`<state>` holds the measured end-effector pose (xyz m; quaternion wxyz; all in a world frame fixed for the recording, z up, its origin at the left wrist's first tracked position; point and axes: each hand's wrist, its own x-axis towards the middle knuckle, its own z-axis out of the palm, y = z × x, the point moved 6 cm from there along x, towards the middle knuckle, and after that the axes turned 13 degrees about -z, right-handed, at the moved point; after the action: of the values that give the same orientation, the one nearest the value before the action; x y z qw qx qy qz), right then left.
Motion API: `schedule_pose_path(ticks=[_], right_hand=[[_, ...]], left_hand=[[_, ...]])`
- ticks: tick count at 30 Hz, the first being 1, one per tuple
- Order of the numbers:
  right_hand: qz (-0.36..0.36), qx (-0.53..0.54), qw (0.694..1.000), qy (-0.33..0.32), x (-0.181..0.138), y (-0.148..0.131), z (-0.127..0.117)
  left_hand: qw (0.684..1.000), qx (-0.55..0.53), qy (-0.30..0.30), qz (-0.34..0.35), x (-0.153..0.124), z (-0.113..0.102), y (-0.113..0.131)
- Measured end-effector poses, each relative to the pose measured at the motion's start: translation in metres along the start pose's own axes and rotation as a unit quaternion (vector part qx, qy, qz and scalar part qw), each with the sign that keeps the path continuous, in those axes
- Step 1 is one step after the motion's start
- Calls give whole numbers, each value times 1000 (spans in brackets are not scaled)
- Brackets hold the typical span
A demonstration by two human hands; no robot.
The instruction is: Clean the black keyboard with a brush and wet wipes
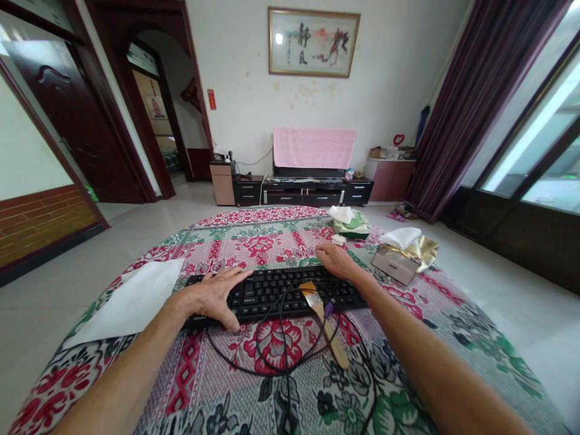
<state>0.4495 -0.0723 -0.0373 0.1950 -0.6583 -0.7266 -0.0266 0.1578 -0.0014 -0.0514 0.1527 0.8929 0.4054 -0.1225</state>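
A black keyboard point(263, 295) lies across the patterned tablecloth in front of me. On its left end rests my left hand point(215, 296), fingers spread over the keys and thumb by the front edge. My right hand point(336, 261) is closed at the keyboard's back edge, right of the middle; whatever its fingers hold, if anything, is hidden. A flat brush point(333, 338) with a wooden handle lies with its bristles over the keys. The keyboard's black cable point(286, 344) loops over the keys and cloth, its purple plug point(328, 308) beside the brush.
White paper point(131, 299) lies at the left. Behind my right hand are a small white scrap point(338, 240) and a green tissue box point(353, 225); a gold-topped tissue box point(401, 260) stands further right. The tablecloth point(272, 229) covers a rounded table. A low cabinet point(303, 192) stands beyond.
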Motion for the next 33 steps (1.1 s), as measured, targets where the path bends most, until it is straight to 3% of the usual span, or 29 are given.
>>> schedule_pose_path(ticks=[3, 6, 10, 15, 18, 24, 26, 29, 31, 33], right_hand=[[150, -49, 986, 48, 3, 52, -10], [228, -76, 969, 60, 1, 92, -12], [247, -76, 966, 31, 0, 119, 0], [236, -97, 966, -30, 5, 123, 16], [230, -111, 966, -38, 6, 119, 17], [201, -109, 973, 23, 5, 114, 7], [170, -88, 981, 29, 10, 105, 4], [74, -18, 996, 42, 25, 65, 0], [10, 65, 996, 59, 33, 21, 1], [-52, 173, 983, 41, 36, -30, 11]], left_hand=[[1000, -6, 2, 4, 0, -2, 1], [999, -23, 6, 33, -1, -6, 5], [998, -44, 3, 52, -1, -9, 10], [997, -61, 12, 46, 1, -9, 10], [996, -66, 24, 52, 2, -8, 9], [997, -68, 24, 36, 2, -8, 11], [995, -81, 49, 38, 3, -12, 13], [979, -130, 152, 35, 4, -24, 16], [958, -186, 218, 22, 4, -32, 16], [932, -272, 237, 2, 5, -34, 15]])
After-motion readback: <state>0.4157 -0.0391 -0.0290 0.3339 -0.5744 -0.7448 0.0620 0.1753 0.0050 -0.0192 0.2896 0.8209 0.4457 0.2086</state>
